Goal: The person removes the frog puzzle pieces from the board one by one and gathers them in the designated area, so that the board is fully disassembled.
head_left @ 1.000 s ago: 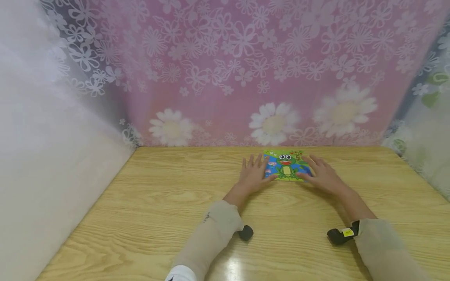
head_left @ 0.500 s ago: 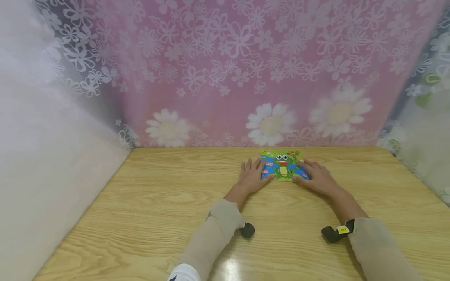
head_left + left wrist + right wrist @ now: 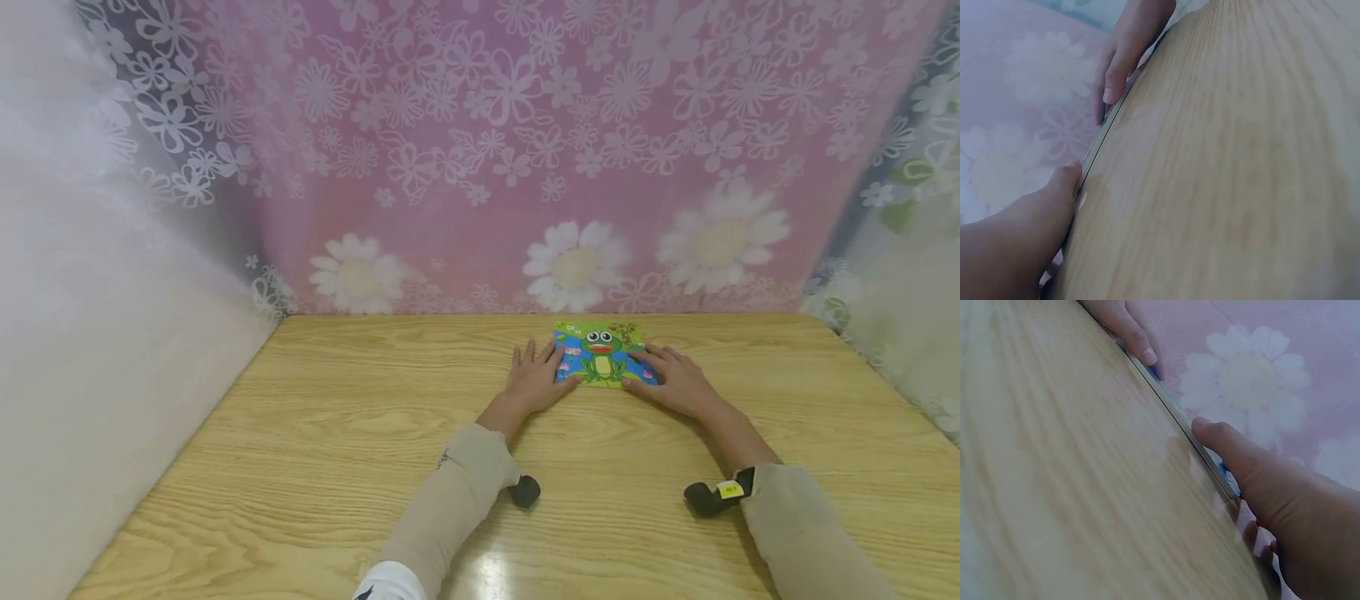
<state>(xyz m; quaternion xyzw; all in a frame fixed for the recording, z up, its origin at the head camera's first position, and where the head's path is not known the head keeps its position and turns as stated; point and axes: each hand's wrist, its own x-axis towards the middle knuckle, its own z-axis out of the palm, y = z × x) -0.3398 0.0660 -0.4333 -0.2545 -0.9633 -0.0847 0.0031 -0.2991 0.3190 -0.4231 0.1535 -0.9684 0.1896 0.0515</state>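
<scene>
A flat, thin board with a picture of a green frog on blue (image 3: pixel 602 363) lies on the wooden table near its back edge. On its left side rests my left hand (image 3: pixel 536 383), fingers spread and fairly straight, the thumb over the near left corner. My right hand (image 3: pixel 677 385) touches the right side, with thumb and index finger on the picture and the other fingers beyond the edge. The right wrist view shows the board's pale edge (image 3: pixel 1175 415) low on the table beside the right thumb (image 3: pixel 1213 433). Neither hand's fingers curl round the board.
The wood-grain table (image 3: pixel 337 433) spreads out in front and to both sides. Behind it hangs a pink flowered curtain (image 3: pixel 450 167). A white sheet (image 3: pixel 112 333) closes the left side, and a pale flowered one (image 3: pixel 922 250) the right.
The right hand's thumb and index finger have come down and slightly inward onto the board. The left fingers have lowered a little. The board stays in place; the head view has shifted slightly.
</scene>
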